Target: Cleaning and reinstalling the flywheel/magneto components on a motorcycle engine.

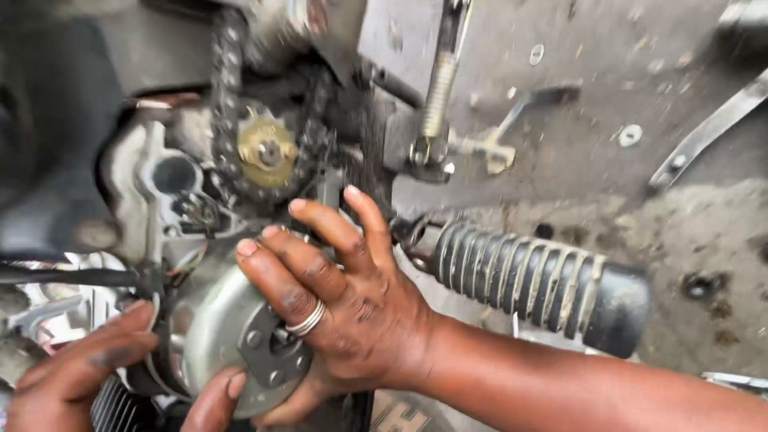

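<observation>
Brass-yellow sprocket (267, 150); black ribbed footpeg (544, 280); silver-grey flywheel (220, 332); silver ring (307, 319).

no packages, signs or screens, only a partly hidden lettered panel (398, 416) at bottom edge

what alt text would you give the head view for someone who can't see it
Two bare hands hold a round grey metal flywheel against the side of a motorcycle engine: the right hand, wearing a ring, spreads over its face, and the left hand grips its lower left edge. Above sit a greasy chain on a brass-coloured sprocket, with a ribbed black footpeg to the right.
</observation>
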